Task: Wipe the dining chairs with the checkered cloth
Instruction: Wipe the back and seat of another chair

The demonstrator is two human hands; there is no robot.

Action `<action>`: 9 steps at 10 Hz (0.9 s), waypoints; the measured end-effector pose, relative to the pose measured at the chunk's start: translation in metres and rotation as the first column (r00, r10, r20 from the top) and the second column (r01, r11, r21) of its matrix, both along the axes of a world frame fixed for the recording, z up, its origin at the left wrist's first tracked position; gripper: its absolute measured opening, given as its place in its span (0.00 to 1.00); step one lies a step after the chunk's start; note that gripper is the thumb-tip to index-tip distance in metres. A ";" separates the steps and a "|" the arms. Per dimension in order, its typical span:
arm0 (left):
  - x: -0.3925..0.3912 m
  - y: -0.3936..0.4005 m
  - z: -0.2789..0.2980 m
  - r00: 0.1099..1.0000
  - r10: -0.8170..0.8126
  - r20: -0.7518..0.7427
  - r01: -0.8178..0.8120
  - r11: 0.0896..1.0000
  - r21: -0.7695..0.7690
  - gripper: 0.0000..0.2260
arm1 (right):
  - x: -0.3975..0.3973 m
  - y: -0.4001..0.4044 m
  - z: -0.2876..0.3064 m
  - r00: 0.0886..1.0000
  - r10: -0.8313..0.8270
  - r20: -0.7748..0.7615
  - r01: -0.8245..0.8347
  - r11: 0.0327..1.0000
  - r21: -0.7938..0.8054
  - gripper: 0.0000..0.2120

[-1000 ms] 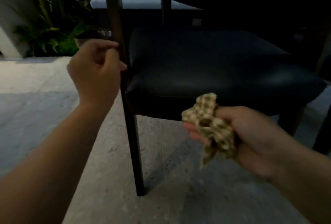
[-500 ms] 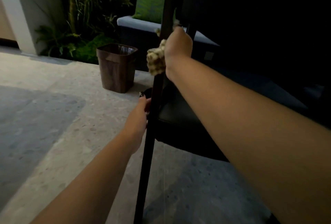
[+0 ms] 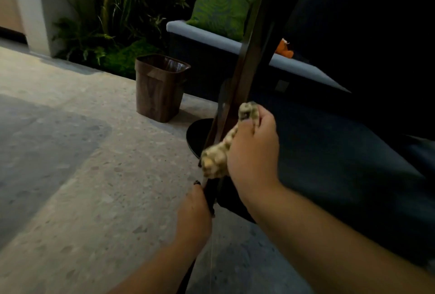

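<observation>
A dark dining chair with a black padded seat (image 3: 329,152) stands right of centre, its thin dark frame post (image 3: 247,63) rising up through the middle. My right hand (image 3: 254,152) is closed on the bunched beige checkered cloth (image 3: 217,157) and presses it against the post just above the seat corner. My left hand (image 3: 195,213) grips the same post lower down, below the cloth. The cloth is blurred. The lower part of the leg is hidden behind my left arm.
A brown waste bin (image 3: 160,86) stands on the stone floor behind the chair. A grey bench (image 3: 211,37) with a green cushion (image 3: 219,6) runs along the back, plants (image 3: 113,23) to its left. Open floor (image 3: 70,176) lies to the left.
My right hand slid the cloth down the post from high up to just above the seat. My left hand stayed gripping the post lower down.
</observation>
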State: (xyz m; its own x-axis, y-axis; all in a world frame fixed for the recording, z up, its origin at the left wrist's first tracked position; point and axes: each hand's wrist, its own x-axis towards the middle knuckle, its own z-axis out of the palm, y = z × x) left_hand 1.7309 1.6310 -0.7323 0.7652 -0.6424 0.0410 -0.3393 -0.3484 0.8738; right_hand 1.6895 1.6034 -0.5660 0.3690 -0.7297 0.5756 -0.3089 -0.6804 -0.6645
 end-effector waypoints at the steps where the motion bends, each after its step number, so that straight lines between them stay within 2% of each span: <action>1: 0.000 -0.001 -0.002 1.000 -0.022 -0.007 0.022 0.999 -0.035 0.09 | -0.022 0.013 -0.019 0.951 0.120 -0.284 -0.269 0.775 -0.572 0.19; 2: -0.003 -0.001 -0.001 1.000 -0.003 -0.015 0.002 0.998 -0.063 0.04 | -0.018 0.000 0.002 0.602 -0.104 -0.792 -0.669 0.477 -0.571 0.18; 3: -0.003 -0.002 -0.002 0.998 0.046 -0.042 -0.052 0.986 -0.160 0.16 | 0.001 0.005 0.014 0.213 -0.297 -0.931 -0.730 0.585 -0.354 0.16; 4: -0.002 -0.004 -0.003 0.996 0.066 -0.061 -0.073 0.988 -0.137 0.20 | 0.016 0.007 0.013 0.141 -0.385 -0.912 -0.750 0.560 -0.352 0.13; 5: 0.000 -0.003 -0.004 0.994 0.073 -0.082 -0.080 0.993 -0.084 0.12 | 0.031 0.009 0.020 0.021 -0.477 -0.879 -0.717 0.605 -0.345 0.15; 6: 0.000 0.001 -0.003 0.994 0.061 -0.092 -0.069 0.994 -0.087 0.06 | 0.051 0.006 0.047 -0.031 -0.645 -0.763 -0.628 0.607 -0.488 0.16; 7: -0.001 0.002 -0.001 0.989 0.051 -0.139 -0.067 0.991 -0.114 0.07 | 0.065 -0.004 0.094 0.001 -0.788 -0.615 -0.547 0.515 -0.660 0.16; 8: -0.002 0.003 -0.001 0.986 0.035 -0.164 -0.058 0.989 -0.139 0.08 | 0.071 -0.021 0.153 0.092 -0.863 -0.496 -0.387 0.428 -0.817 0.21; 9: -0.001 0.003 -0.002 0.981 0.021 -0.192 -0.047 0.990 -0.134 0.07 | 0.075 -0.028 0.189 0.153 -0.861 -0.484 -0.253 0.440 -0.862 0.26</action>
